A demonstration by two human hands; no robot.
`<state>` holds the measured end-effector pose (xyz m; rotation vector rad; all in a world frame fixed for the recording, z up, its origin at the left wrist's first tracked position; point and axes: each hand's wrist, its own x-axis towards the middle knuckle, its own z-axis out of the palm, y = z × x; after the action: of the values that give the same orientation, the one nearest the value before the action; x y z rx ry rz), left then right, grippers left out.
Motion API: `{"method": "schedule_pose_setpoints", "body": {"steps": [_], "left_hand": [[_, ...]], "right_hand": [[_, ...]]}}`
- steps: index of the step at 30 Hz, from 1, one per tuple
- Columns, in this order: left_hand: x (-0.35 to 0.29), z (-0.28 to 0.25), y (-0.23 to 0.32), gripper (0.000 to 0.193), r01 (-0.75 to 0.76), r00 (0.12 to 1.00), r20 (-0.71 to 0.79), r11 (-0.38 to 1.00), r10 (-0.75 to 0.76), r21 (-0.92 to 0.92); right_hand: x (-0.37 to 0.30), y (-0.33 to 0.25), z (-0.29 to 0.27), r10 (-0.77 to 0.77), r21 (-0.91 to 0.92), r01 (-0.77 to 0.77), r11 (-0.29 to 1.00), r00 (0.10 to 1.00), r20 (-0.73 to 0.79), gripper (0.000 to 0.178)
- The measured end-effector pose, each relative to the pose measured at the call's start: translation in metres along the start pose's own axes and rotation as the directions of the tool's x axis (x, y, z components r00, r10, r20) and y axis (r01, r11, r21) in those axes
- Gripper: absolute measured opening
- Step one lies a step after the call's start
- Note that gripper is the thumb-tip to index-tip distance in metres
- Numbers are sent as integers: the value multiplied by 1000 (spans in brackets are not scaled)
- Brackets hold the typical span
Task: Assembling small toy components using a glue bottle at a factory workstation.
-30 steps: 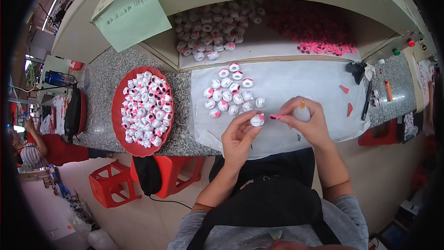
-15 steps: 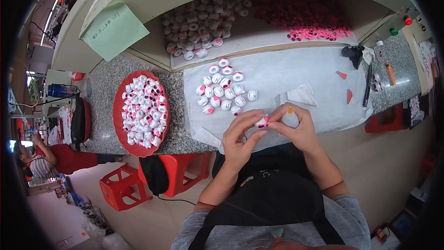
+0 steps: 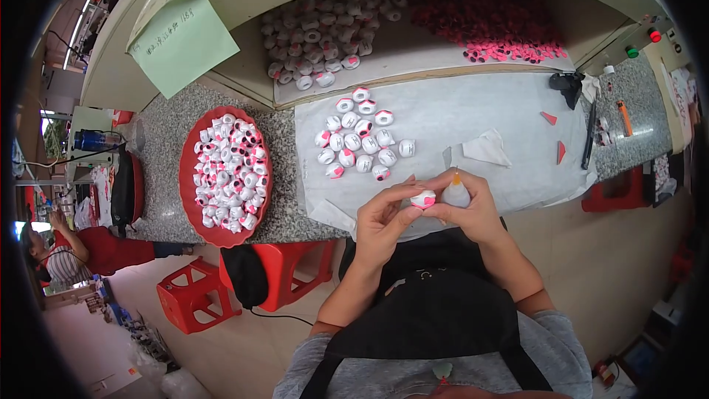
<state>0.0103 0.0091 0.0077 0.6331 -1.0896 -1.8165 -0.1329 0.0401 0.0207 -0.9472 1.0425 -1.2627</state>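
Observation:
Between the thumb and fingers of my left hand (image 3: 384, 222) is a small white rounded piece with a pink patch (image 3: 423, 199), the patch facing up. My right hand (image 3: 480, 214) is closed around a pale squeeze bottle (image 3: 456, 193) with a yellow neck and thin tip pointing away from me. The right thumb reaches over to the white piece, at its right side. Beyond my hands, several similar white pieces (image 3: 368, 144) stand grouped on white paper (image 3: 436, 118). A folded white cloth or tissue (image 3: 487, 149) lies past the bottle.
A red scalloped tray (image 3: 187, 199) heaped with pieces stands at left. The shelf ahead holds white pieces (image 3: 310, 35) and a pink pile (image 3: 509, 48). Red scraps (image 3: 561, 152), a black pen-like tool (image 3: 588, 137) and an orange-handled tool (image 3: 625, 118) lie right. Red stools (image 3: 196, 295) stand below the counter; a person (image 3: 96, 251) is far left.
The white piece has turned in my fingers and its pink patch now shows plainly. The bottle has shifted slightly left and stands more upright in the picture.

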Motion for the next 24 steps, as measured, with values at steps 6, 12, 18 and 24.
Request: {"method": "schedule_pose_setpoints", "body": {"steps": [6,12,18,24], "left_hand": [[3,-7,-9,21,-98,992,87,995,96,17],[1,-4,-6,24,51,998,37,999,-51,-2],[-3,0,-8,25,40,998,-54,999,-40,6],[-2,0,-11,27,-47,998,-31,994,50,97]], "right_hand": [[-2,1,1,-62,-8,62,998,998,-34,21],[-3,4,2,-19,44,23,999,997,-74,21],[-2,-1,5,12,81,-4,997,995,-97,20],[-2,3,6,-34,84,42,996,995,-95,22]]}}
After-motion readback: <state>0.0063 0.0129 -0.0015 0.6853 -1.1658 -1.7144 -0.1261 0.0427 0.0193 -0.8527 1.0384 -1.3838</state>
